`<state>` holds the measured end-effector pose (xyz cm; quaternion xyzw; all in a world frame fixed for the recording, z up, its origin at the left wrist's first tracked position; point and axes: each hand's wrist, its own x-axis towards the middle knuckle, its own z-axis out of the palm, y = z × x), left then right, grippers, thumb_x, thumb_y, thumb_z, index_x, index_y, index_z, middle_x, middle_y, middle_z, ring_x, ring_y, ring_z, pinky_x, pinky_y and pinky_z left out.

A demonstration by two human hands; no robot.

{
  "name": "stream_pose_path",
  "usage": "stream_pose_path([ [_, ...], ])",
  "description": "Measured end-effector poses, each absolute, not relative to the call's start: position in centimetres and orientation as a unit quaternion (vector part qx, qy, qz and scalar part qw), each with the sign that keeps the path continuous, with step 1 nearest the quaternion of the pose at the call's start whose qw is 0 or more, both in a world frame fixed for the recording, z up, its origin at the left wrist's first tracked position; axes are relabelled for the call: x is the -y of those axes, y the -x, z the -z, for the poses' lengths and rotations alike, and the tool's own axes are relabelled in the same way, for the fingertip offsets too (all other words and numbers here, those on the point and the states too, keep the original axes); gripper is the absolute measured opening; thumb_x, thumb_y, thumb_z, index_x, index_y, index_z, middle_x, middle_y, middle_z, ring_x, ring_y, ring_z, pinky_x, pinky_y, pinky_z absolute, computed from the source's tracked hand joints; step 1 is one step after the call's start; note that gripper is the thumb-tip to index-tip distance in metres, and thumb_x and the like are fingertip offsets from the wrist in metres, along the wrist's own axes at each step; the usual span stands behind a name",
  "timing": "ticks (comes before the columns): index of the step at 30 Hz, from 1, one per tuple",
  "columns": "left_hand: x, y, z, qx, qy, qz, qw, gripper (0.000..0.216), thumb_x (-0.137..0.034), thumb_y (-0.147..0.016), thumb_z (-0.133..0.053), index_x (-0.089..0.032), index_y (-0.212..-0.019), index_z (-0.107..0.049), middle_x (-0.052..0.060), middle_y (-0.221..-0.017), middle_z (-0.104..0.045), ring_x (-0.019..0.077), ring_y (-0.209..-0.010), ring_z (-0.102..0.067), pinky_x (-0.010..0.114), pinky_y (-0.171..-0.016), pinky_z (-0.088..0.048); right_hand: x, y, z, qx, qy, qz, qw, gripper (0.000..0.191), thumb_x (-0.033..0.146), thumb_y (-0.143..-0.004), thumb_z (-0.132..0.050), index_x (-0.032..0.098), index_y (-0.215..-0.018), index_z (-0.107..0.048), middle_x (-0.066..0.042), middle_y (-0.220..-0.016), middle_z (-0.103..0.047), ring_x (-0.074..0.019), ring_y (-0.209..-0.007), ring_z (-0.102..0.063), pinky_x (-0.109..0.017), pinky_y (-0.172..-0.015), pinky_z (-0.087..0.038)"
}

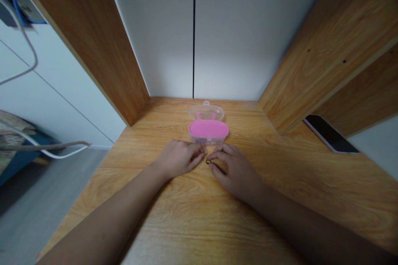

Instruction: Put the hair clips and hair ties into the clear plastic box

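Observation:
My right hand point(233, 169) pinches a small dark ring-shaped band point(208, 162) between thumb and fingers, just above or on the wooden tabletop. Beside it, my left hand point(180, 158) is closed, thumb against forefinger. Something tiny and pale shows at those fingertips, too small to name. Just beyond both hands stands an oval clear plastic box point(203, 140) with a pink top surface point(208, 127). Its transparent lid point(207, 112) is tipped back behind it, with pink handle parts showing through.
A dark-screened phone point(330, 133) lies at the right on the wooden tabletop point(186, 223). Pale panels point(155, 33) close off the back, and wooden boards point(298, 78) stand on both sides. White cables point(34, 56) hang at the left, past the table's edge.

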<state>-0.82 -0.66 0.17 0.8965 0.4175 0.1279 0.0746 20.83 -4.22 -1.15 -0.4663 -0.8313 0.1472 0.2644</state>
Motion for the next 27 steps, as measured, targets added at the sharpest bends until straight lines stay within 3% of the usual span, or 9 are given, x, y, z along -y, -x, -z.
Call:
stream_pose_path([
  [14, 0.74, 0.81, -0.45, -0.394, -0.908, -0.117, 0.076, 0.020, -0.034, -0.093, -0.051, -0.025, -0.094, -0.070, 0.000, -0.082, -0.077, 0.0199, -0.071, -0.072, 0.027, -0.060, -0.047, 4.24, -20.75, 1.03, 0.830, 0.469, -0.146, 0.265, 0.016, 0.015, -0.084, -0.064, 0.021, -0.097, -0.072, -0.006, -0.099, -0.066, -0.0228, -0.095, -0.061, -0.040, -0.088, -0.049],
  [21, 0.54, 0.84, -0.03, -0.438, -0.887, -0.126, 0.069, 0.032, -0.047, -0.094, -0.052, -0.023, -0.101, -0.071, 0.004, -0.083, -0.078, 0.0230, -0.074, -0.074, 0.030, -0.062, -0.048, 4.15, -20.78, 1.17, 0.829, 0.469, -0.151, 0.264, 0.016, 0.016, -0.086, -0.063, 0.021, -0.097, -0.072, -0.006, -0.099, -0.065, -0.0227, -0.095, -0.060, -0.041, -0.089, -0.048],
  [27, 0.69, 0.80, -0.14, -0.439, -0.888, -0.115, 0.080, 0.027, -0.043, -0.093, -0.052, -0.026, -0.096, -0.073, 0.002, -0.082, -0.077, 0.0225, -0.073, -0.073, 0.029, -0.061, -0.047, 4.17, -20.80, 1.20, 0.830, 0.467, -0.148, 0.265, 0.016, 0.016, -0.086, -0.063, 0.021, -0.097, -0.072, -0.006, -0.098, -0.065, -0.0226, -0.095, -0.060, -0.040, -0.089, -0.049],
])
